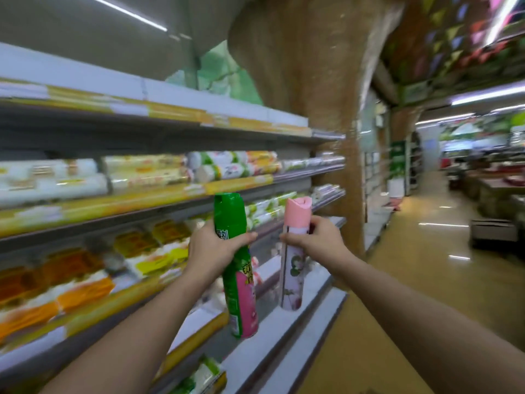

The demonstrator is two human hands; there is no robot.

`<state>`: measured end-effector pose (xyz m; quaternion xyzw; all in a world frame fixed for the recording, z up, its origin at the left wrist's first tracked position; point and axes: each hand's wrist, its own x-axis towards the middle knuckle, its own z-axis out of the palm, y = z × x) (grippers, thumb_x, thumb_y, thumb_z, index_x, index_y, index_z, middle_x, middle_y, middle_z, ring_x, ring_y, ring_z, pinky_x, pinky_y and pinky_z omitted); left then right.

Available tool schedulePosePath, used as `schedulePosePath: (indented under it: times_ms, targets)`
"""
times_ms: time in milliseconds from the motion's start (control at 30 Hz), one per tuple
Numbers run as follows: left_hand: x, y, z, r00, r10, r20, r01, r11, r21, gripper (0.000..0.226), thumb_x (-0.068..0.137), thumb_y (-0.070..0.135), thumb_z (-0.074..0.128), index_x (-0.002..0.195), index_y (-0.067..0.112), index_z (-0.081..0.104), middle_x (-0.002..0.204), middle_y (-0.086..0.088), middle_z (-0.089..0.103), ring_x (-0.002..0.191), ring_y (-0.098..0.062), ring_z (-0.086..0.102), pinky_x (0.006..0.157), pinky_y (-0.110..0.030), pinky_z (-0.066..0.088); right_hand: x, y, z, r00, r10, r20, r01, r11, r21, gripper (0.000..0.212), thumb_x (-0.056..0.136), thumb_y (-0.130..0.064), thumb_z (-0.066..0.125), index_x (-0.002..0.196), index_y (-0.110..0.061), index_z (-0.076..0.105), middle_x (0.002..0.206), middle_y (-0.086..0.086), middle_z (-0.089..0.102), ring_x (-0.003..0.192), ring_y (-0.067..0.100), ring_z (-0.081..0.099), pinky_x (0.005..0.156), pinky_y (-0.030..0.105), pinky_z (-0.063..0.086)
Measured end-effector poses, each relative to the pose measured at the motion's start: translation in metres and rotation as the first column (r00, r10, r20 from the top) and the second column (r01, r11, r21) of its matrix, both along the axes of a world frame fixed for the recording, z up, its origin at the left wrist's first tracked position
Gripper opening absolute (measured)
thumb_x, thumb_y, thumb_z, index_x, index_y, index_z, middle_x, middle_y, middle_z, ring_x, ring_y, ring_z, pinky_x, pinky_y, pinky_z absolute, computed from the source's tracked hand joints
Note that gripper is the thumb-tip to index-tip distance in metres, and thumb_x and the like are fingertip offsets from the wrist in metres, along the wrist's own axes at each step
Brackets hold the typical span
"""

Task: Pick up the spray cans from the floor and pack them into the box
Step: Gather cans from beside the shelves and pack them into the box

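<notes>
Both cans were already lifted: the left hand [211, 247] gripped a green spray can [237, 268], and the right hand [314, 237] clasped a pink-capped spray can [294, 251], both held upright before the store shelves [113, 200]. No box showed; next she would likely need to find it.

Shelves [159, 194] with yellow price strips run along the left of the fingers [319, 223] and recede behind them. Above the fingers and to the left, white rolls [142, 173] lie on their sides in a row, blurred. Below and left of the fingers sit yellow and orange packs [79, 280], labels unreadable. A rough brown pillar [326, 95] rises behind the fingers, at the shelves' far end. To the right of the fingers a glossy tan floor [426, 265] stretches to distant displays [488, 180]. Coloured flags [454, 41] hang high on the right.
</notes>
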<state>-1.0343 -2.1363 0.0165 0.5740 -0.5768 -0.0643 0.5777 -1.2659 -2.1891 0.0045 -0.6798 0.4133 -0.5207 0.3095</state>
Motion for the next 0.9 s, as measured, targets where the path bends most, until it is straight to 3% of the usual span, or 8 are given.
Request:
schedulePosePath:
  times_ms: [100, 300, 433, 533, 667, 767, 833, 900]
  targets:
    - [-0.054, -0.036, 0.002, 0.997, -0.077, -0.017, 0.077, 0.997, -0.004, 0.064, 0.039, 0.075, 0.078, 0.086, 0.034, 0.067, 0.081, 0.019, 0.07, 0.077, -0.003, 0.067, 0.063, -0.027, 0.051, -0.054, -0.015, 0.005, 0.997, -0.077, -0.004, 0.077, 0.997, -0.023, 0.034, 0.069, -0.039, 0.091, 0.094, -0.027, 0.071, 0.081, -0.007, 0.074, 0.074, 0.005, 0.071, 0.072, 0.033, 0.061]
    - [-0.147, -0.108, -0.022, 0.968, -0.247, -0.038, 0.249, 0.965, 0.08, 0.059, 0.041, 0.073, 0.081, 0.08, 0.03, 0.072, 0.073, 0.024, 0.071, 0.065, 0.006, 0.066, 0.061, -0.027, 0.052, -0.143, -0.05, -0.017, 0.972, -0.231, -0.038, 0.232, 0.972, 0.03, 0.044, 0.066, -0.042, 0.09, 0.1, -0.023, 0.071, 0.089, 0.0, 0.075, 0.083, 0.016, 0.073, 0.08, 0.047, 0.061]
    - [-0.2, -0.165, -0.047, 0.929, -0.369, -0.037, 0.37, 0.917, 0.151, 0.056, 0.046, 0.066, 0.086, 0.086, 0.03, 0.072, 0.082, 0.012, 0.074, 0.079, -0.009, 0.071, 0.074, -0.034, 0.058, -0.186, -0.08, -0.04, 0.937, -0.341, -0.072, 0.346, 0.936, 0.071, 0.048, 0.067, -0.036, 0.091, 0.106, -0.019, 0.069, 0.093, 0.002, 0.073, 0.084, 0.017, 0.073, 0.08, 0.046, 0.062]
    - [-0.236, -0.21, -0.069, 0.885, -0.465, -0.021, 0.461, 0.87, 0.172, 0.06, 0.047, 0.066, 0.087, 0.093, 0.031, 0.07, 0.084, 0.015, 0.073, 0.08, -0.005, 0.07, 0.068, -0.029, 0.056, -0.213, -0.105, -0.059, 0.899, -0.416, -0.136, 0.429, 0.9, 0.081, 0.055, 0.067, -0.036, 0.092, 0.112, -0.02, 0.065, 0.096, 0.002, 0.072, 0.086, 0.018, 0.072, 0.08, 0.045, 0.062]
    - [-0.276, -0.273, -0.098, 0.818, -0.575, -0.005, 0.562, 0.798, 0.219, 0.063, 0.045, 0.069, 0.084, 0.091, 0.03, 0.067, 0.089, 0.011, 0.073, 0.084, -0.012, 0.069, 0.076, -0.037, 0.058, -0.243, -0.143, -0.082, 0.819, -0.526, -0.229, 0.555, 0.827, 0.09, 0.055, 0.065, -0.041, 0.092, 0.11, -0.024, 0.065, 0.093, -0.004, 0.071, 0.082, 0.011, 0.07, 0.07, 0.029, 0.061]
    - [-0.301, -0.321, -0.121, 0.779, -0.627, -0.028, 0.608, 0.743, 0.281, 0.054, 0.052, 0.06, 0.09, 0.086, 0.024, 0.068, 0.079, 0.012, 0.072, 0.079, -0.01, 0.069, 0.063, -0.025, 0.054, -0.265, -0.17, -0.103, 0.78, -0.575, -0.247, 0.613, 0.782, 0.115, 0.056, 0.066, -0.039, 0.092, 0.111, -0.022, 0.064, 0.092, -0.005, 0.07, 0.078, 0.005, 0.069, 0.057, 0.015, 0.053]
    - [-0.317, -0.349, -0.14, 0.749, -0.662, -0.017, 0.63, 0.705, 0.326, 0.054, 0.054, 0.057, 0.091, 0.089, 0.023, 0.068, 0.08, 0.012, 0.071, 0.078, -0.008, 0.067, 0.061, -0.023, 0.05, -0.28, -0.187, -0.123, 0.76, -0.596, -0.258, 0.642, 0.751, 0.154, 0.06, 0.065, -0.035, 0.093, 0.114, -0.021, 0.062, 0.096, -0.003, 0.069, 0.083, 0.009, 0.07, 0.063, 0.022, 0.059]
    - [-0.333, -0.374, -0.163, 0.721, -0.693, 0.012, 0.631, 0.664, 0.4, 0.062, 0.053, 0.063, 0.088, 0.098, 0.025, 0.068, 0.089, 0.011, 0.071, 0.083, -0.01, 0.067, 0.069, -0.029, 0.054, -0.296, -0.202, -0.149, 0.738, -0.616, -0.276, 0.672, 0.71, 0.211, 0.067, 0.064, -0.032, 0.093, 0.121, -0.021, 0.06, 0.1, -0.002, 0.068, 0.087, 0.012, 0.069, 0.07, 0.03, 0.062]
